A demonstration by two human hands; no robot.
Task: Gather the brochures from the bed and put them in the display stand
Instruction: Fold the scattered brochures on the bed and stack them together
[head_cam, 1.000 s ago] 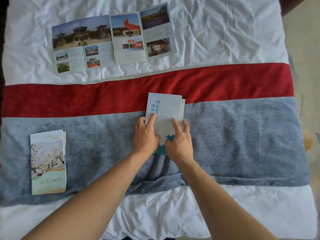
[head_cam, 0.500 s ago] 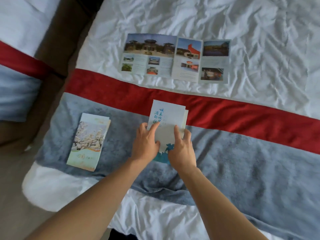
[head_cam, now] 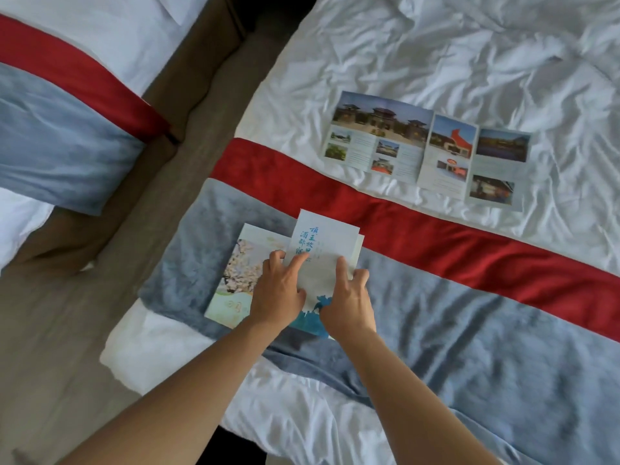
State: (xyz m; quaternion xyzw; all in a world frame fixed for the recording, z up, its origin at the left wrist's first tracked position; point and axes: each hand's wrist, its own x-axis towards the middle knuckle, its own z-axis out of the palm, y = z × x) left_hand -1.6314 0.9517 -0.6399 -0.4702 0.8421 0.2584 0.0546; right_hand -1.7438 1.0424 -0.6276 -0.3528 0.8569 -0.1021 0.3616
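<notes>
A white folded brochure (head_cam: pixel 323 250) with blue lettering is held between my left hand (head_cam: pixel 280 290) and my right hand (head_cam: pixel 347 297), fingers pressed on its face. It lies partly over a blossom-printed brochure (head_cam: pixel 241 266) on the grey band of the bed runner (head_cam: pixel 469 330). A third brochure (head_cam: pixel 426 149), unfolded with building photos, lies flat on the white duvet further up the bed. No display stand is in view.
The bed (head_cam: pixel 469 55) has a rumpled white duvet and a red stripe (head_cam: pixel 436 236) across it. A second bed (head_cam: pixel 67 95) with the same runner stands at the left. A brown floor gap (head_cam: pixel 161 182) runs between them.
Both hands have carried the white brochure left until it overlaps the blossom brochure. The view has swung left, bringing the second bed and floor into sight.
</notes>
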